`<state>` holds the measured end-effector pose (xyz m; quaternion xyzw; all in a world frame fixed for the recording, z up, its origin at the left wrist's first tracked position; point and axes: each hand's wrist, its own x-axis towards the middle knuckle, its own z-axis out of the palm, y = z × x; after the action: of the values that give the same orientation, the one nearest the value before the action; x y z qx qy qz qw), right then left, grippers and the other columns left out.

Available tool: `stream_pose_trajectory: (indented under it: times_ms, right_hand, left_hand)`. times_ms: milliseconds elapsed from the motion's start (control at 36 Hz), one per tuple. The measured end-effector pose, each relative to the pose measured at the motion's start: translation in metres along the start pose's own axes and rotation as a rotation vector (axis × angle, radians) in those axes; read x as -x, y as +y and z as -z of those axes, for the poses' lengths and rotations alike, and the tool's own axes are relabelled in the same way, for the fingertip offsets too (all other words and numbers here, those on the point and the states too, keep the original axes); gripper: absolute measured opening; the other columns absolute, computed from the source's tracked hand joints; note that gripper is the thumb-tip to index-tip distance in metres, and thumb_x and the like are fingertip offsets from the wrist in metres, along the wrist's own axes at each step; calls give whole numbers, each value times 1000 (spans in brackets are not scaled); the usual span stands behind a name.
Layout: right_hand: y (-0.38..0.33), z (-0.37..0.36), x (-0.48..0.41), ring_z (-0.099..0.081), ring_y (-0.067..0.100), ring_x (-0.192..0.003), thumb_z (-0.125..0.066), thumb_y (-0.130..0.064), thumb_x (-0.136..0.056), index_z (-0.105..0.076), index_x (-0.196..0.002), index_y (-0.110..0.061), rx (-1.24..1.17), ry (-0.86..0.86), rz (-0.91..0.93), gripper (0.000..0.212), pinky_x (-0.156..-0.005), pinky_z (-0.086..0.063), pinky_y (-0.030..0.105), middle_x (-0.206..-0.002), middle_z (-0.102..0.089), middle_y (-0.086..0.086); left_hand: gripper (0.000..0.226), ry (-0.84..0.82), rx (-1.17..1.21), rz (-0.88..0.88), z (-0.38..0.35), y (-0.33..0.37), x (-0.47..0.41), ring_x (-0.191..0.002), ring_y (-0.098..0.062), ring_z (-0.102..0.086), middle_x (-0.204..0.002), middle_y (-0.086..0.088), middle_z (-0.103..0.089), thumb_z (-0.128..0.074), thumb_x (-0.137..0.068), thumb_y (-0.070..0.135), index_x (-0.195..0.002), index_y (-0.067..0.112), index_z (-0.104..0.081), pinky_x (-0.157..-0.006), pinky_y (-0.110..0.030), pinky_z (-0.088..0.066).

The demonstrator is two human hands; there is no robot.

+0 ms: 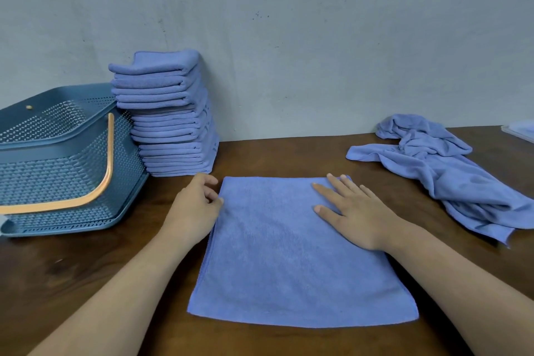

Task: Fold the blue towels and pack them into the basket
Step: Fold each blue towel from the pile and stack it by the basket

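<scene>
A blue towel lies flat on the wooden table in front of me. My left hand pinches its left edge near the far corner, fingers curled. My right hand rests flat on the towel's far right part with straight, spread fingers. A tall stack of folded blue towels stands against the wall at the left. Beside the stack sits the blue perforated basket, its orange handle lowered over the near side. Crumpled unfolded blue towels lie at the right.
A grey wall closes off the back of the table. The corner of a pale tray or lid shows at the far right edge. Bare wood lies between the flat towel and the crumpled towels.
</scene>
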<state>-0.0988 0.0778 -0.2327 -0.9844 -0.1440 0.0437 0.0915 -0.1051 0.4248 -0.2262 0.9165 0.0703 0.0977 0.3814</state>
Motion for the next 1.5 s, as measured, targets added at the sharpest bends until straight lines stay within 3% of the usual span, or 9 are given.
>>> stream_pose_trajectory:
  times_ms: [111, 222, 417, 583, 667, 778, 889, 1306, 1500]
  right_hand:
    - [-2, 1, 2, 17, 17, -162, -14, -78, -100, 0, -163, -56, 7, -21, -12, 68, -132, 2, 44, -175, 12, -16]
    - [-5, 2, 4, 19, 16, -161, -18, -87, -93, -1, -162, -59, -22, -21, -29, 76, -131, 3, 43, -175, 13, -18]
    - [-4, 3, 3, 19, 15, -161, -18, -95, -86, -1, -160, -62, -37, -27, -35, 83, -131, 4, 45, -174, 14, -19]
    - [-3, 4, 3, 19, 14, -161, -19, -94, -87, -1, -160, -63, -36, -28, -36, 81, -131, 4, 46, -175, 13, -18]
    - [-2, 4, 2, 18, 14, -161, -18, -96, -85, -1, -160, -63, -43, -26, -37, 83, -131, 4, 45, -175, 13, -19]
    - [-1, 5, 2, 18, 14, -161, -18, -96, -85, -2, -160, -62, -54, -26, -37, 84, -131, 4, 45, -175, 12, -19]
    - [0, 5, 3, 18, 15, -161, -18, -97, -85, -3, -160, -62, -60, -36, -38, 84, -131, 4, 45, -175, 12, -18]
    - [-4, 10, 7, 17, 18, -162, -15, -99, -81, -1, -161, -61, -46, -57, -41, 90, -131, 4, 49, -175, 13, -17]
    - [-10, 16, 11, 12, 24, -163, -12, -97, -84, 0, -163, -57, 18, -60, -31, 89, -130, 3, 54, -176, 10, -13]
  left_hand:
    - [40, 86, -241, -204, -6, 19, 15, -128, -19, -49, -131, 14, -61, -62, -101, 25, -139, 31, -53, -111, -42, -42]
    - [47, -225, -273, -485, -27, 57, 35, -148, -12, -38, -155, 16, -50, -50, -107, 51, -151, 34, -50, -125, -39, -27]
    - [72, -424, -528, -281, -34, 37, 8, -162, -7, 12, -175, 22, 7, -19, -101, 79, -166, 50, -8, -131, -49, 7]
    - [69, -348, -503, -221, -19, 26, 5, -161, -4, 5, -176, 19, -1, -23, -105, 71, -167, 43, -14, -131, -54, 4]
    - [59, -226, -450, -211, -7, 19, 24, -158, -14, -23, -170, 14, -29, -34, -108, 60, -162, 36, -33, -128, -50, -20]
    - [30, -51, -401, -160, 20, 16, 63, -103, -14, -59, -106, 12, -62, -45, -103, 56, -111, 32, -62, -88, -37, -50]
    - [57, -151, -447, -22, 40, 20, 104, -67, -12, -62, -69, 4, -65, -46, -97, 72, -75, 22, -58, -59, -33, -45]
    - [54, -167, -549, 61, 57, 4, 135, -58, -14, -48, -63, 5, -53, -52, -100, 66, -70, 21, -47, -55, -31, -35]
    - [22, -128, -682, -205, 40, 47, 119, -112, -19, -52, -114, 7, -53, -46, -106, 48, -110, 27, -49, -93, -38, -47]
